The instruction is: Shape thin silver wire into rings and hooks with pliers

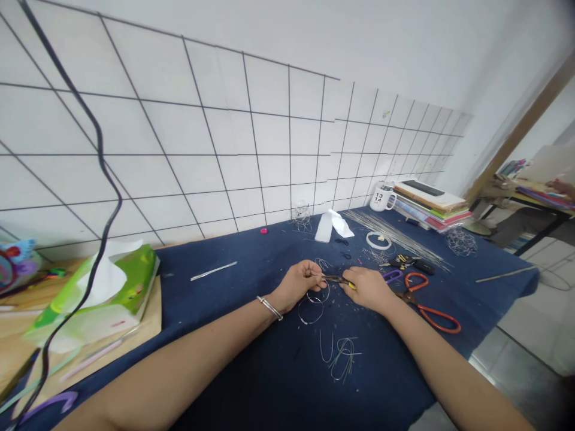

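My left hand (300,286), with a silver bangle at the wrist, is closed on a thin looped wire (311,311) that hangs below the fingers over the dark blue cloth. My right hand (367,288) wraps round the yellow handle of a pair of pliers (335,279). The pliers' jaws point left and reach the wire at my left fingertips; their exact grip is too small to tell. Bent wire pieces (344,359) lie on the cloth nearer to me.
Red-handled shears (438,317), black pliers (411,262), a tape roll (378,240) and long straight wires (395,233) lie to the right. Behind stand a white mug (381,197) and stacked books (431,206). A green tissue pack (135,281) and black cable (101,161) are left.
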`<act>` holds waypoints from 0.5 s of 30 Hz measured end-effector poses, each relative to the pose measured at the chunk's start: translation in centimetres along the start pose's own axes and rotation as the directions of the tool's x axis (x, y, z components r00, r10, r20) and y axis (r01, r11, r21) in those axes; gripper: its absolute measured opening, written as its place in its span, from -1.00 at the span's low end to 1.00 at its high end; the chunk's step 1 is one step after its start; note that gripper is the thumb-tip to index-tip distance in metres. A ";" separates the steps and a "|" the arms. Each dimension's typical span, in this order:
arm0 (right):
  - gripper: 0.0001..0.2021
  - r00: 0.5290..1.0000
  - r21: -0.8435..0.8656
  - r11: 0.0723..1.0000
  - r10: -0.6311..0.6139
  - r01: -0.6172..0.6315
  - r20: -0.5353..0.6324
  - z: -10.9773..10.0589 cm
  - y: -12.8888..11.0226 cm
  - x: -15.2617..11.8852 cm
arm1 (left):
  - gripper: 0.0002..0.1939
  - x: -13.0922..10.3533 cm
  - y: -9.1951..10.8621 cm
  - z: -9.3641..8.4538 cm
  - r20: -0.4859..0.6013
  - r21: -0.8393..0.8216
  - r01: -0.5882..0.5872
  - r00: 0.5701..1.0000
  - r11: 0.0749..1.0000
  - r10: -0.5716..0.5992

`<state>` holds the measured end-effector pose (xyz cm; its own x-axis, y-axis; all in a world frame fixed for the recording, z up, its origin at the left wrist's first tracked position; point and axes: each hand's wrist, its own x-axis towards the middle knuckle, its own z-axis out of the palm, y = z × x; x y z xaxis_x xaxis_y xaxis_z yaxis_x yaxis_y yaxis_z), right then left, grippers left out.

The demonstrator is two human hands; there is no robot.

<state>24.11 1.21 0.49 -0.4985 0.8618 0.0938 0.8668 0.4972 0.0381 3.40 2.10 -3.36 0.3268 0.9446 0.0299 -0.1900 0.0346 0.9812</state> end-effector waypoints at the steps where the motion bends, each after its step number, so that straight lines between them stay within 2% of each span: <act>1: -0.80 1.000 0.012 1.000 0.001 -0.001 0.003 0.1 0.0 0.0 | -0.76 0.0 0.0 0.0 0.005 0.001 -0.003 1.000 1.000 0.003; 8: -0.81 1.000 0.106 0.994 -0.029 0.030 -0.007 0.4 0.5 0.1 | -0.76 -0.1 0.5 -0.1 0.047 0.019 0.008 0.999 1.000 -0.009; 15: -0.83 0.992 0.187 0.975 -0.123 0.119 0.010 0.4 1.2 0.3 | -0.75 0.1 0.8 -0.3 0.104 0.017 0.035 0.994 0.999 -0.037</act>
<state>25.00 2.07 0.12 -0.6015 0.7951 0.0780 0.7834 0.6061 -0.1374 2.97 2.31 -2.63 0.4281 0.9036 0.0135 -0.1622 0.0622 0.9848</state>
